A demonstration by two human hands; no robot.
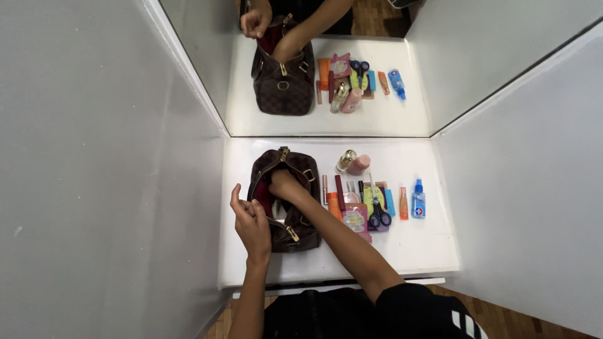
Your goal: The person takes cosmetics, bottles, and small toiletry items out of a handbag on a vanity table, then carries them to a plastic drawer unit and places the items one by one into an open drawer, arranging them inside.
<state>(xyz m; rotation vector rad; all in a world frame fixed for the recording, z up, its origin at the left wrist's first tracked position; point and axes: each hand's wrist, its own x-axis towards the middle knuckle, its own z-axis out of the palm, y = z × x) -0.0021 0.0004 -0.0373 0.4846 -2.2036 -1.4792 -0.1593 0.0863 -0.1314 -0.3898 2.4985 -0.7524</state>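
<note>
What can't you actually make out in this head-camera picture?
- Right hand: its fingers are sunk inside the brown bag, so whether they grip anything is hidden.
- Bag's contents: covered by its sides and that hand.
- Left hand: holds the bag's edge open; the fingertips curl out of sight.
- Small toiletries by the scissors: overlapping and too small to identify each.
- Blue spray bottle: its label is too small.
</note>
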